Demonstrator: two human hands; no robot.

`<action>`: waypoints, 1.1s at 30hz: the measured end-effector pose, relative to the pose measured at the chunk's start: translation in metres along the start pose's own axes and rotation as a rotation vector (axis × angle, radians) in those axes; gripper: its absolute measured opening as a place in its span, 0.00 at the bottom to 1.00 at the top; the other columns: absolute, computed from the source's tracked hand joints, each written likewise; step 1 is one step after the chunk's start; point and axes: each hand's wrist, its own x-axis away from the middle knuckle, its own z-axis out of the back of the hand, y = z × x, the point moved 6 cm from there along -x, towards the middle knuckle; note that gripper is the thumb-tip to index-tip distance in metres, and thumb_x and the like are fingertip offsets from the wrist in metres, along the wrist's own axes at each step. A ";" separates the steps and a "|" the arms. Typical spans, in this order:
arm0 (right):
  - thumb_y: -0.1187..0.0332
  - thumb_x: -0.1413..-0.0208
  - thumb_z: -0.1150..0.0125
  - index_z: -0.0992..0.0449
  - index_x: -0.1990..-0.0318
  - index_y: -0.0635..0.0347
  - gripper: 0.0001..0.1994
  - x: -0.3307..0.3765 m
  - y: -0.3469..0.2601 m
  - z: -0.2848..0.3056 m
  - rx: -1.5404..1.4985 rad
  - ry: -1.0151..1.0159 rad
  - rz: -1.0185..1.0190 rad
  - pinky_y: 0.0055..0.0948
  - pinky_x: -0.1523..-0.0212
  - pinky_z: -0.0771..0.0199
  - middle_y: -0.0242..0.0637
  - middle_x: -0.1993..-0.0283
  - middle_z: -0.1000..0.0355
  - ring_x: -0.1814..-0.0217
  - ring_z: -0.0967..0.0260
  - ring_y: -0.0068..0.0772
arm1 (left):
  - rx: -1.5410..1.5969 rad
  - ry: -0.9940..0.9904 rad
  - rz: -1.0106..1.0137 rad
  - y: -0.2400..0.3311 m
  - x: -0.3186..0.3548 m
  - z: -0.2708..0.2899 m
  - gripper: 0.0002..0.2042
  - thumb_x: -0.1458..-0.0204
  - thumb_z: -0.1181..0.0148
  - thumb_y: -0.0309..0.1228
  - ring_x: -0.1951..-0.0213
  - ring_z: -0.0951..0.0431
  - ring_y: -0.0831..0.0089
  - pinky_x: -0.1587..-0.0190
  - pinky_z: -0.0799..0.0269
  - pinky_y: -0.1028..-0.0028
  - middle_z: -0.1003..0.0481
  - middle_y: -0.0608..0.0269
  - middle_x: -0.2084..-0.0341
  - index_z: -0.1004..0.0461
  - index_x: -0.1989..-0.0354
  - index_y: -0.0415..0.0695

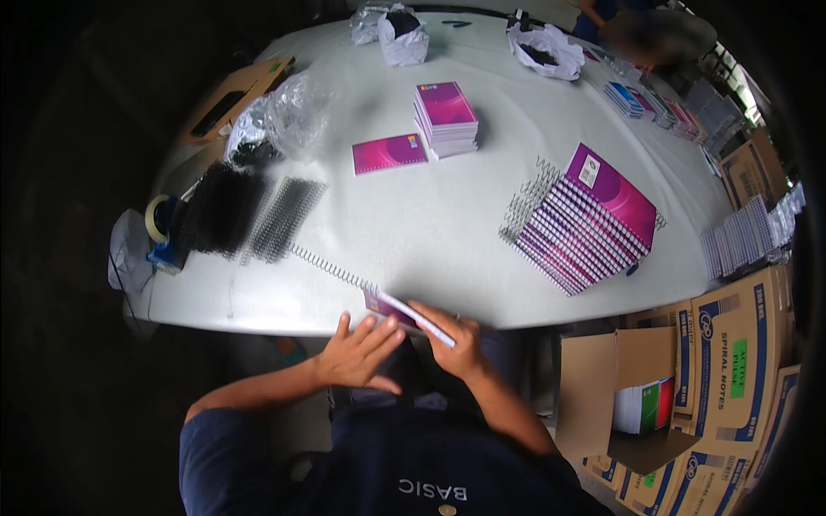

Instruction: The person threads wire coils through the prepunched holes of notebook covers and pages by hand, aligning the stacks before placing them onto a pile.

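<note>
One small purple notebook (397, 311) at lower centre, held over the worktop (430, 232) edge, a wire spiral (331, 267) trailing off to its left. Right hand (460, 344) fingers clamped on the cover, left hand (361, 354) fingers loosely spread against the near edge. Better threaded with the punched edge kept level and the coil turned slowly, pages squared. Loose black coils (249, 215) waiting at left.

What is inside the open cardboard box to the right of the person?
The open cardboard box holds a stack of notebooks standing on edge, with white page edges and green and red covers showing. The flaps and box walls hide whatever lies deeper inside.
</note>
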 end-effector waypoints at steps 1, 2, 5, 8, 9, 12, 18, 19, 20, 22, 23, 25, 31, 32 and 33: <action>0.84 0.54 0.44 0.24 0.56 0.65 0.16 -0.001 -0.003 0.000 0.020 -0.004 0.034 0.31 0.57 0.24 0.44 0.57 0.24 0.56 0.24 0.40 | -0.029 0.243 0.058 -0.020 -0.013 0.020 0.52 0.58 0.64 0.74 0.34 0.65 0.34 0.39 0.78 0.38 0.53 0.33 0.37 0.46 0.38 0.36; 0.85 0.54 0.44 0.24 0.56 0.65 0.16 0.012 -0.005 -0.002 0.033 -0.016 0.022 0.31 0.57 0.24 0.43 0.57 0.24 0.57 0.24 0.40 | -0.021 0.458 0.128 -0.043 -0.027 0.040 0.51 0.56 0.65 0.73 0.34 0.66 0.34 0.39 0.79 0.39 0.54 0.33 0.37 0.45 0.38 0.36; 0.85 0.55 0.43 0.24 0.56 0.66 0.16 0.008 -0.013 -0.010 -0.009 -0.053 0.064 0.32 0.56 0.24 0.44 0.57 0.24 0.56 0.25 0.42 | 0.015 0.455 0.490 -0.086 -0.034 0.039 0.53 0.56 0.67 0.73 0.34 0.66 0.35 0.40 0.82 0.39 0.57 0.28 0.37 0.51 0.37 0.30; 0.85 0.54 0.44 0.24 0.54 0.63 0.18 0.016 -0.007 0.000 -0.036 -0.005 0.039 0.32 0.56 0.25 0.44 0.56 0.24 0.55 0.25 0.41 | 0.257 0.165 0.331 -0.026 0.001 -0.004 0.52 0.56 0.59 0.71 0.36 0.56 0.33 0.40 0.83 0.39 0.51 0.31 0.38 0.53 0.37 0.32; 0.85 0.54 0.44 0.25 0.53 0.62 0.19 0.014 0.000 0.002 -0.035 0.016 0.017 0.32 0.56 0.25 0.44 0.55 0.25 0.54 0.26 0.41 | 0.237 0.248 0.290 -0.030 0.007 0.005 0.51 0.56 0.57 0.70 0.36 0.54 0.34 0.39 0.82 0.40 0.48 0.34 0.39 0.52 0.36 0.35; 0.84 0.51 0.44 0.24 0.53 0.63 0.16 0.007 0.011 0.013 -0.125 -0.113 -0.146 0.30 0.55 0.26 0.45 0.56 0.25 0.53 0.25 0.40 | 0.290 0.302 0.549 -0.076 -0.033 0.063 0.35 0.56 0.37 0.52 0.40 0.42 0.46 0.38 0.60 0.52 0.36 0.47 0.48 0.39 0.42 0.49; 0.78 0.47 0.43 0.24 0.54 0.65 0.12 -0.008 0.036 0.012 -0.420 -0.184 -0.384 0.23 0.55 0.29 0.40 0.58 0.23 0.57 0.27 0.23 | 0.852 -0.273 0.742 -0.113 -0.051 0.048 0.07 0.47 0.41 0.30 0.68 0.26 0.68 0.65 0.29 0.71 0.29 0.57 0.67 0.28 0.63 0.41; 0.77 0.46 0.43 0.24 0.54 0.65 0.12 -0.007 0.035 0.012 -0.417 -0.194 -0.396 0.23 0.54 0.29 0.40 0.58 0.23 0.57 0.27 0.24 | 0.899 -0.275 0.779 -0.116 -0.050 0.048 0.08 0.45 0.43 0.32 0.73 0.27 0.70 0.67 0.29 0.73 0.29 0.58 0.71 0.28 0.65 0.39; 0.77 0.46 0.43 0.24 0.54 0.65 0.12 -0.006 0.035 0.012 -0.414 -0.204 -0.408 0.23 0.54 0.29 0.40 0.58 0.23 0.57 0.27 0.24 | 0.893 -0.226 0.742 -0.118 -0.052 0.053 0.09 0.44 0.45 0.33 0.74 0.27 0.70 0.68 0.30 0.73 0.29 0.58 0.74 0.28 0.65 0.39; 0.76 0.46 0.43 0.24 0.54 0.65 0.11 -0.005 0.036 0.010 -0.427 -0.203 -0.439 0.23 0.54 0.29 0.40 0.58 0.23 0.57 0.27 0.24 | 0.877 -0.128 0.672 -0.122 -0.055 0.064 0.11 0.42 0.48 0.35 0.76 0.28 0.71 0.69 0.31 0.73 0.28 0.59 0.78 0.27 0.66 0.39; 0.75 0.45 0.43 0.24 0.54 0.65 0.11 -0.005 0.036 0.009 -0.435 -0.203 -0.453 0.24 0.53 0.30 0.40 0.58 0.23 0.57 0.27 0.24 | 0.982 -0.137 0.645 -0.124 -0.054 0.061 0.10 0.42 0.47 0.35 0.76 0.29 0.70 0.69 0.32 0.72 0.29 0.59 0.78 0.29 0.65 0.39; 0.75 0.45 0.43 0.24 0.54 0.65 0.11 -0.005 0.035 0.010 -0.421 -0.221 -0.455 0.24 0.53 0.30 0.39 0.58 0.23 0.57 0.28 0.24 | 0.852 -0.320 0.638 -0.132 -0.051 0.053 0.09 0.43 0.45 0.34 0.75 0.29 0.70 0.69 0.32 0.72 0.29 0.60 0.75 0.30 0.64 0.40; 0.74 0.45 0.43 0.24 0.54 0.65 0.11 -0.005 0.034 0.010 -0.435 -0.214 -0.505 0.23 0.51 0.31 0.39 0.57 0.23 0.55 0.29 0.24 | 1.185 -0.234 0.590 -0.133 -0.051 0.048 0.15 0.41 0.49 0.39 0.70 0.30 0.77 0.63 0.33 0.75 0.29 0.65 0.76 0.28 0.66 0.37; 0.74 0.45 0.43 0.24 0.54 0.65 0.11 -0.005 0.033 0.010 -0.436 -0.208 -0.505 0.23 0.51 0.31 0.38 0.57 0.24 0.55 0.29 0.24 | 1.197 -0.256 0.596 -0.136 -0.051 0.047 0.15 0.41 0.49 0.39 0.70 0.31 0.78 0.64 0.34 0.75 0.29 0.65 0.77 0.28 0.66 0.37; 0.74 0.45 0.43 0.24 0.54 0.65 0.11 -0.006 0.033 0.010 -0.442 -0.211 -0.508 0.23 0.51 0.31 0.38 0.57 0.23 0.55 0.29 0.24 | 1.209 -0.278 0.604 -0.138 -0.051 0.047 0.14 0.41 0.49 0.39 0.71 0.31 0.78 0.65 0.34 0.76 0.30 0.66 0.77 0.28 0.66 0.37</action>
